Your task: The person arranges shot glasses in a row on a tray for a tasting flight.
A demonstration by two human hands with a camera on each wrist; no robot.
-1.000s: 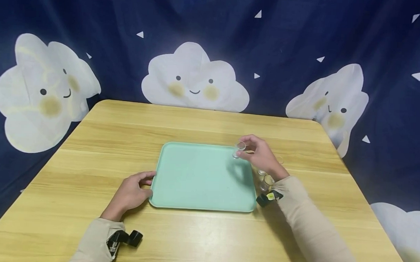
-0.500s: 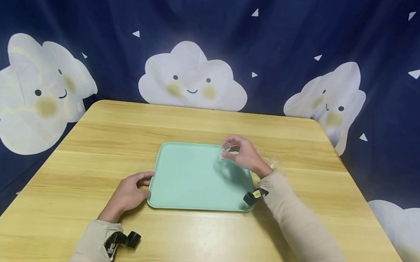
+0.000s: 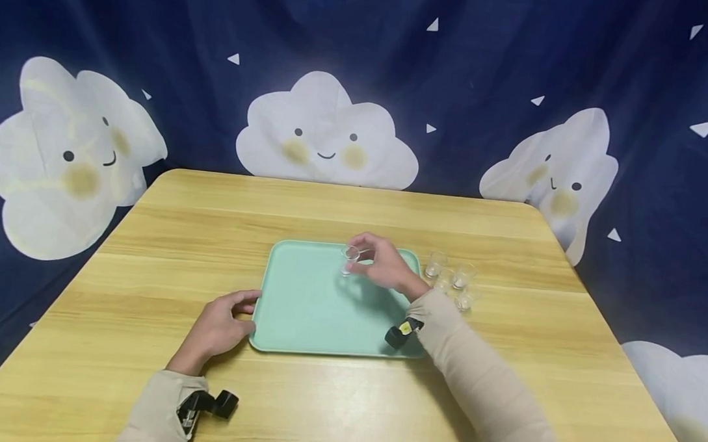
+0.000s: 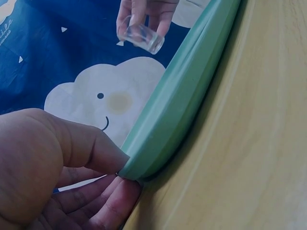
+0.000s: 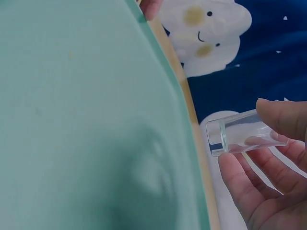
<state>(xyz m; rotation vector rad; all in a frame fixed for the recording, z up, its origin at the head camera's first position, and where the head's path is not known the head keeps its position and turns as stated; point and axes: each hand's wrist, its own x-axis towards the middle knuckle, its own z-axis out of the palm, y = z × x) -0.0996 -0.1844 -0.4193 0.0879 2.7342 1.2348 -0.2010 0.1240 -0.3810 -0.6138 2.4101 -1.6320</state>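
Note:
My right hand (image 3: 384,266) holds a small clear shot glass (image 3: 349,255) above the far middle part of a mint-green tray (image 3: 304,317). In the right wrist view the thumb and fingers grip the sides of the shot glass (image 5: 240,134), its thick base clear of the tray. My left hand (image 3: 218,327) is at the tray's left edge. Seen from the left wrist, the thumb and fingers of that hand (image 4: 53,163) pinch the tray's rim (image 4: 158,124), which lies on the table.
Several more clear glasses (image 3: 436,265) stand close together on the wooden table (image 3: 336,402), just right of the tray. The right forearm passes beside them. A dark blue curtain (image 3: 360,39) with cloud faces hangs behind the table.
My right hand has carried the shot glass leftward over the tray, from its right edge toward the middle. The glasses on the right have come into fuller sight. The left hand stays at the rim.

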